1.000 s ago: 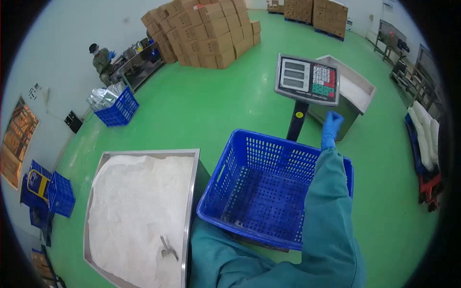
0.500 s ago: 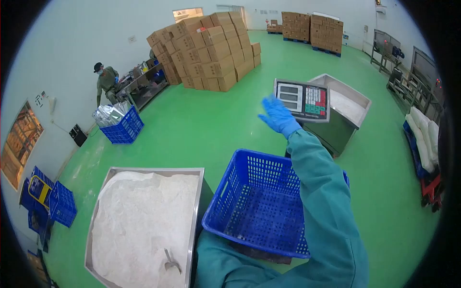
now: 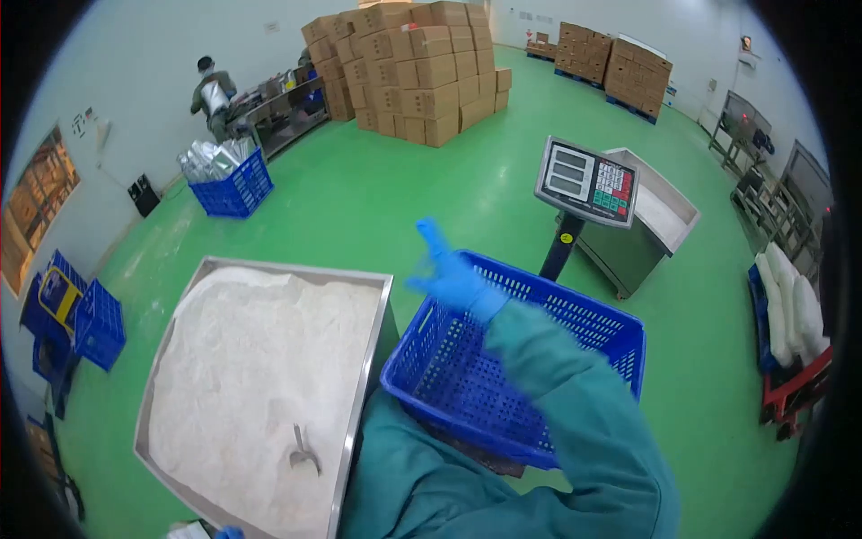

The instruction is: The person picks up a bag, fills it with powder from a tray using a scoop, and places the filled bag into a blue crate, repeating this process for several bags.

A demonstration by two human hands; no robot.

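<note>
Hovering open and empty, the right hand [image 3: 456,280] has the blue basket [image 3: 489,439] under its fingers: likely light, stiff, best held by the rim. Left hand's [image 3: 230,533] fingers: can't tell.

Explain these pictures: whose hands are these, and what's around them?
No robot: these are a person's blue-gloved hands. One camera on the person's head takes every picture, looking forward and down. The blurred right hand hovers by the far left corner of the blue basket, seemingly holding nothing. The left hand barely shows at the bottom edge; I can't tell what it holds. Left of the basket, a metal scoop lies on white powder in a steel bin. Beyond the basket stands a scale display.
</note>
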